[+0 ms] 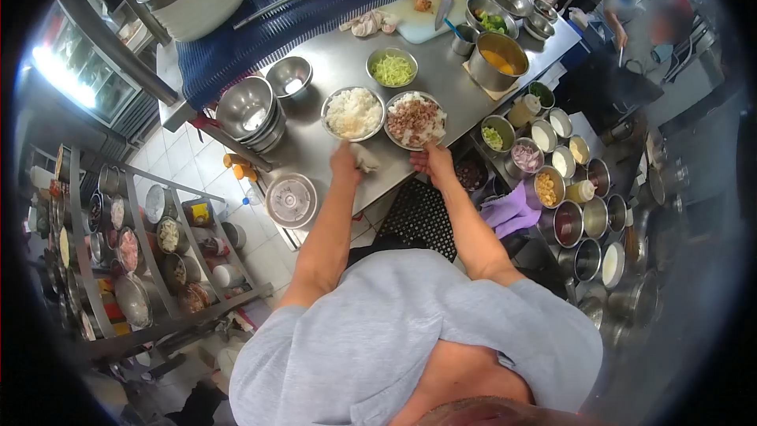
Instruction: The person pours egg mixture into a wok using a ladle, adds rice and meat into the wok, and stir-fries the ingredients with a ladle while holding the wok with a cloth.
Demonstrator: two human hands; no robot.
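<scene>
The rice bowl topped with chopped meat (415, 120) sits on the steel counter (339, 63), near its front edge. The right hand (434, 161) is at its near rim, fingers curled; whether they grip it, I cannot tell. Just left is a bowl of white rice (352, 114); below it the left hand (345, 162) has its fingers closed on what looks like a crumpled cloth (365, 159). The step seems to be handling or tidying the filled bowls; moving the topped one would call for a firm, level hold. Beyond them stand shredded greens (393, 70) in a bowl and, farther right, a pot of orange liquid (498, 63).
</scene>
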